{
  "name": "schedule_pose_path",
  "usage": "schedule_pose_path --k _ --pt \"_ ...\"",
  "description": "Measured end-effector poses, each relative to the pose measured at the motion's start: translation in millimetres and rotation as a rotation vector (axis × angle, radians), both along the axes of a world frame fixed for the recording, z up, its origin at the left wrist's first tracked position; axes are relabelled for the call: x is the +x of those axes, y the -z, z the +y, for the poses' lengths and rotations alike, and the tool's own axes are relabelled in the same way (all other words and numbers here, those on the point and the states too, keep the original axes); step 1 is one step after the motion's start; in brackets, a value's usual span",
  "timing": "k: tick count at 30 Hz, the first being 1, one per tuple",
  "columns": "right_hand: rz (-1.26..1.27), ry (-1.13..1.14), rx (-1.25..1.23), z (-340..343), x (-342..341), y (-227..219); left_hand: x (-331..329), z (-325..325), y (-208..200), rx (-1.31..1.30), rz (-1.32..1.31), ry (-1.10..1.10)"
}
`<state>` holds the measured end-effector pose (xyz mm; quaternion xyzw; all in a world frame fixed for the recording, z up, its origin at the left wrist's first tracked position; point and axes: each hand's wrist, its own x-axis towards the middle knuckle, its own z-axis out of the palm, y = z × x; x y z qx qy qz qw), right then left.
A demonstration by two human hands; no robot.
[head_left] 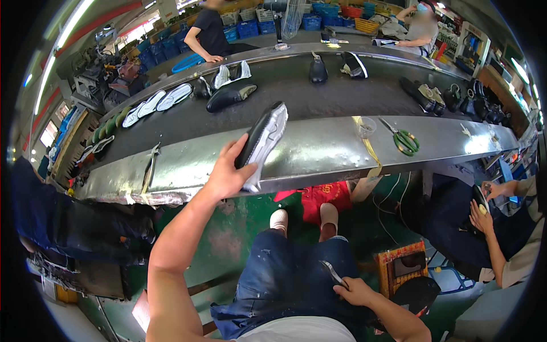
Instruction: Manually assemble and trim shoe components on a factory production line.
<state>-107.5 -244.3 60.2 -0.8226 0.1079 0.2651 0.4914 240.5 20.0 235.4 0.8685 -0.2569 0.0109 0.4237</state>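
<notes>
My left hand (pixel 225 172) is wrapped round a black shoe (pixel 250 139). Its pale grey-white sole (pixel 272 134) faces right, and the shoe is tilted, toe up, over the near metal edge of the bench. Down by my right thigh, my right hand (pixel 354 292) grips a small curved tool (pixel 332 271) with a silvery, blade-like end. Its handle is mostly hidden in my fingers, so the exact kind is unclear. On the metal ledge to the right lie green-handled scissors (pixel 405 141), beside a small clear cup (pixel 366 126).
Several shoes and white soles (pixel 152 105) sit on the dark conveyor belt (pixel 319 102). A co-worker's hands (pixel 484 214) hold a shoe at right; another person's dark-clothed legs (pixel 85 225) are at left. Below the bench is a red bag (pixel 326 202). A woven stool (pixel 401 265) stands at right.
</notes>
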Motion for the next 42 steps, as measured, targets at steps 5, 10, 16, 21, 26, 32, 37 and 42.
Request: schedule_pose_path --k 5,10,16,21,26,32,37,42 --pt "-0.558 -0.15 -0.45 -19 62 -35 35 -23 17 0.95 -0.804 0.115" --pt "-1.132 -0.085 -0.692 -53 152 -76 50 -2 32 0.24 -0.584 0.081" --pt "-1.271 -0.109 -0.764 -98 250 -105 73 5 53 -0.137 -0.174 -0.198" --pt "-1.276 -0.095 -0.755 -118 298 -94 109 -26 49 -0.239 0.212 -0.106" --pt "-1.203 -0.055 -0.646 -122 300 -91 191 -113 39 -0.333 0.285 -0.065" --pt "-1.24 -0.039 -0.608 -123 303 -91 252 -198 63 -0.124 0.204 0.083" --pt "-1.168 -0.037 -0.592 -128 303 -93 318 -182 72 -0.181 0.06 -0.081" --pt "-1.136 -0.032 -0.605 -132 304 -94 397 -102 51 0.494 -0.352 -0.855"
